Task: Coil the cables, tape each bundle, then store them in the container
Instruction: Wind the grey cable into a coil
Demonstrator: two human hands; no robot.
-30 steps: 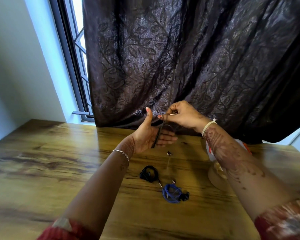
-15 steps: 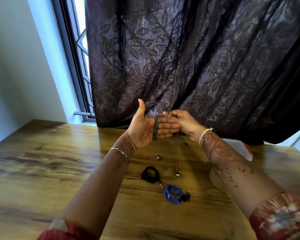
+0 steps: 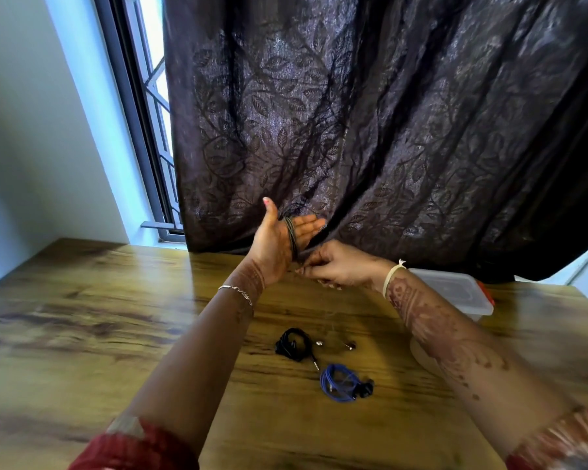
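The thin dark grey cable [image 3: 291, 237] is wound in several loops around the straight fingers of the left hand [image 3: 274, 247], which is raised above the far edge of the brown wooden table [image 3: 82, 317], palm open and thumb pointing up. The right hand [image 3: 340, 266] sits just below and beside it, fingers curled, pinching the cable's loose strand near the heel of the left palm. On the table nearer the person lie a coiled black cable bundle [image 3: 294, 344] and a coiled blue cable bundle [image 3: 340, 383], close together. The clear plastic lidded container [image 3: 455, 293] stands at the right, partly behind the right forearm. A dark leaf-patterned curtain [image 3: 353, 130] hangs behind.
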